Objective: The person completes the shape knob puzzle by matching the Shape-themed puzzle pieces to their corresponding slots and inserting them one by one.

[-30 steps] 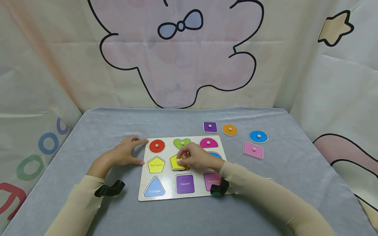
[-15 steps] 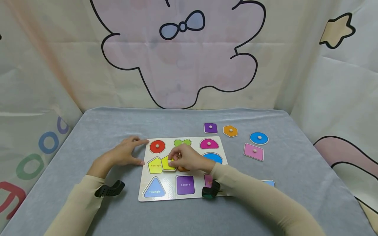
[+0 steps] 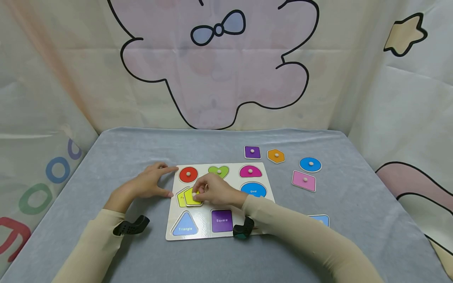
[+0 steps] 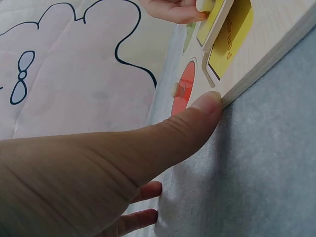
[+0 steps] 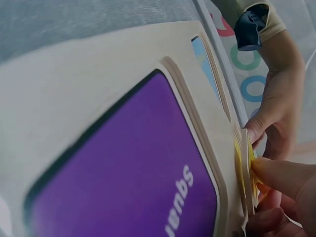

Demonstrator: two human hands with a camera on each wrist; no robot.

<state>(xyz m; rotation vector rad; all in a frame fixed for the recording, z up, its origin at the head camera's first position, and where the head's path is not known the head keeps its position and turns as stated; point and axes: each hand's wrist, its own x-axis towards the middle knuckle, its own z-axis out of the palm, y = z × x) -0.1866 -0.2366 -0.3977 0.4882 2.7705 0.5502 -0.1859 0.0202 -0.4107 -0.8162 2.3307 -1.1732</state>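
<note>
My right hand (image 3: 217, 190) pinches a yellow pentagon puzzle piece (image 3: 190, 199) by its knob. The piece overlaps the right part of the board's yellow pentagon recess (image 3: 181, 200). In the left wrist view the pentagon piece (image 4: 211, 23) is tilted above the recess (image 4: 234, 37), not lying flat in it. My left hand (image 3: 150, 181) touches the left edge of the white shape board (image 3: 204, 224) with its thumb and a fingertip. The left thumb (image 4: 205, 106) presses at the board's corner side. My right fingers hide the board's middle.
On the board sit a red circle (image 3: 188, 175), a green heart (image 3: 221, 171) and a magenta semicircle (image 3: 250, 171). Triangle (image 3: 185, 225), square (image 3: 221, 221) and oval (image 3: 253, 190) recesses hold no pieces. Loose purple (image 3: 252, 152), orange (image 3: 276, 156), blue oval (image 3: 310, 164), pink (image 3: 303, 181) and light-blue (image 3: 320, 219) pieces lie beyond.
My right hand has carried the yellow pentagon piece left across the board, from its middle to over the pentagon recess. The left hand stays at the board's left edge.
</note>
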